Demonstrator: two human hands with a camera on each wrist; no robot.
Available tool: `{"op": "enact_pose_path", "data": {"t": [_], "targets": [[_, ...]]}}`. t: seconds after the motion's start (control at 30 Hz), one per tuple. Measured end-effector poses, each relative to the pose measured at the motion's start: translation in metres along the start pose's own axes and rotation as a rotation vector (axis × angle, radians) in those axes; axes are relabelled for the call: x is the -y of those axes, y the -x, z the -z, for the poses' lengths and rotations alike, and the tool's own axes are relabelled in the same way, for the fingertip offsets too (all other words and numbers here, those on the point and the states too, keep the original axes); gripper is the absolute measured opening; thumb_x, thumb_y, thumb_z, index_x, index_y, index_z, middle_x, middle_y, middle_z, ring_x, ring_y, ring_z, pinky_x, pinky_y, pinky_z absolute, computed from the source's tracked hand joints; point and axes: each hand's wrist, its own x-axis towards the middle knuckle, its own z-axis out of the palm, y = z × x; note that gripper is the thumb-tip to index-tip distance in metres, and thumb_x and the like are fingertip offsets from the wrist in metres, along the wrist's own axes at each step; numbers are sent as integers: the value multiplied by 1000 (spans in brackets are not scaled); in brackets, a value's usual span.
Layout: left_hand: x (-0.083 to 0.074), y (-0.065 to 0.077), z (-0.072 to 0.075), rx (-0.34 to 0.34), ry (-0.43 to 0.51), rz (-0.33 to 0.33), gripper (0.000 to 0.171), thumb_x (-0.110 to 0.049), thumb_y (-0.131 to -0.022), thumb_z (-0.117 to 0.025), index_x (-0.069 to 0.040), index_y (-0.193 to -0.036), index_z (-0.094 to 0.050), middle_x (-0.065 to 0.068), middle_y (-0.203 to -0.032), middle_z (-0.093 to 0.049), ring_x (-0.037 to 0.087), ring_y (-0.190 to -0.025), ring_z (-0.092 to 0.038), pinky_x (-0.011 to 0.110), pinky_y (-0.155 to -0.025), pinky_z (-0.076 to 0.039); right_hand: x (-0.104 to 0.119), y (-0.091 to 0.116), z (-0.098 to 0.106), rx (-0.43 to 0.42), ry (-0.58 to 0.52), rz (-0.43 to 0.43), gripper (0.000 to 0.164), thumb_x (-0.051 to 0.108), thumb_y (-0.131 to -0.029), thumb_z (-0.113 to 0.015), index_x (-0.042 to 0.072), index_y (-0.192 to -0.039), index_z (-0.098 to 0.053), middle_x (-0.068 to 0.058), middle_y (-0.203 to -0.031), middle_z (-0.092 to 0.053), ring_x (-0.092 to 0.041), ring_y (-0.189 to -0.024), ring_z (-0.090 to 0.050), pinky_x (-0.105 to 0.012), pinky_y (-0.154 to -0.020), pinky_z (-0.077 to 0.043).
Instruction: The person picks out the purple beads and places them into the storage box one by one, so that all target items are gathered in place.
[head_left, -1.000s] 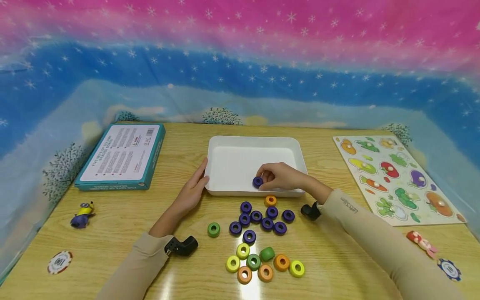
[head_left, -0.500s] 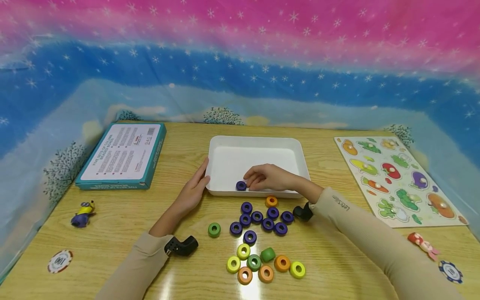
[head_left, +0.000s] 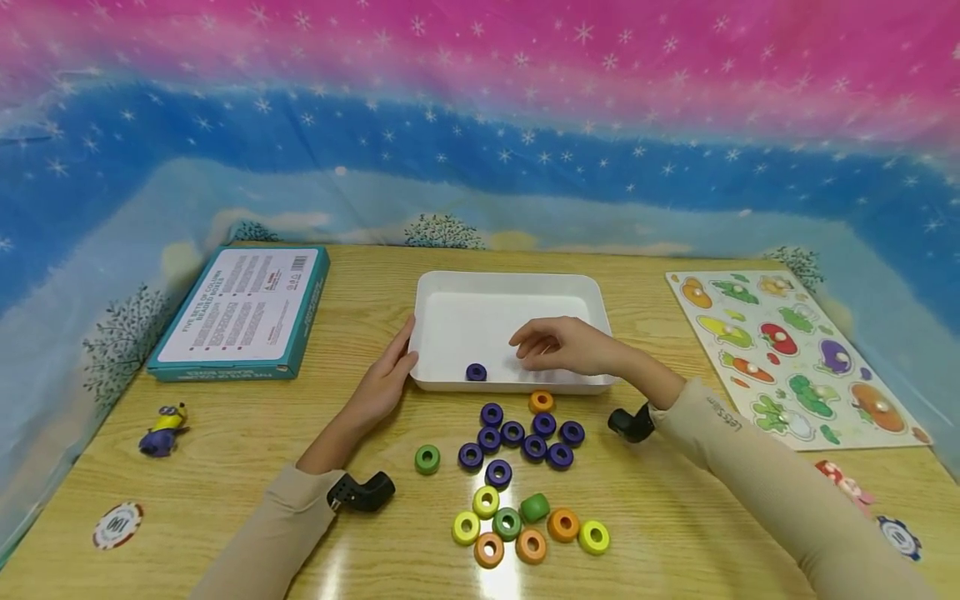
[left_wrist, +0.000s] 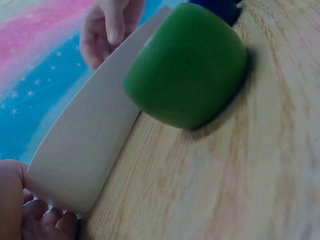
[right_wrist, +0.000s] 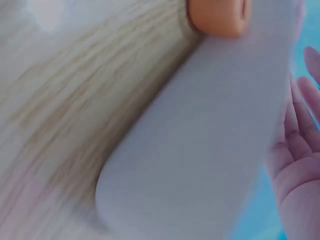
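A shallow white tray (head_left: 510,387) lies in the middle of the table, and my left hand (head_left: 378,385) grips its left end. In the left wrist view the fingers (left_wrist: 50,220) curl at the tray's corner. One purple ring bead (head_left: 476,372) stands inside by the near wall. To its right, my right hand (head_left: 566,346) hovers over the tray, fingers loosely bent, holding nothing. In front of the tray lie several purple beads (head_left: 534,449) and an orange bead (head_left: 542,402). A green bead (head_left: 427,459) sits apart on the left.
Nearer me are yellow beads (head_left: 466,528), green beads (head_left: 507,524) and orange beads (head_left: 563,525). A teal box (head_left: 240,308) lies left, above a small toy figure (head_left: 164,430) and a chip (head_left: 118,526). A vegetable puzzle board (head_left: 795,358) lies right.
My right hand slid the purple bead leftward along the tray's near wall, then let go and drew back to the right. My left hand stayed at the tray's end.
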Motion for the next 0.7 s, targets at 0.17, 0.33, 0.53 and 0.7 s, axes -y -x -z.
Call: {"op": "enact_pose_path", "data": {"t": [0.17,0.33,0.53,0.7], "targets": [[0,0,0,0,11,-3,47,-17,-93,-29,-17,-136,-10,-1,-140,-8,7,-123,-7,32,-98,-11,4,29,9,-59,10,-6,33,19,-81,-57,4,-109,-52,-11,-96,-56,-13,-83,-54,-28,-72,-44],[0,1,0,-1,11,2,47,-17,-93,-29,-17,-136,-10,-4,-139,-8,7,-123,-8,32,-98,-11,5,58,9,-58,-10,-13,30,16,-82,-55,3,-109,-52,-13,-95,-55,-15,-82,-54,-29,-70,-44],[0,0,-1,-7,-1,6,47,-16,-93,-29,-16,-136,-9,-6,-139,-8,6,-123,-7,31,-99,-10,2,84,1,-29,-47,-4,31,17,-80,-58,2,-106,-53,-11,-91,-56,-16,-76,-54,-28,-64,-45],[0,-1,-1,-6,-11,3,47,-17,-93,-29,-16,-136,-10,-6,-139,-8,7,-123,-7,32,-99,-11,-2,94,-8,20,-3,16,33,20,-79,-58,3,-107,-53,-5,-86,-56,-13,-72,-53,-26,-61,-44]]}}
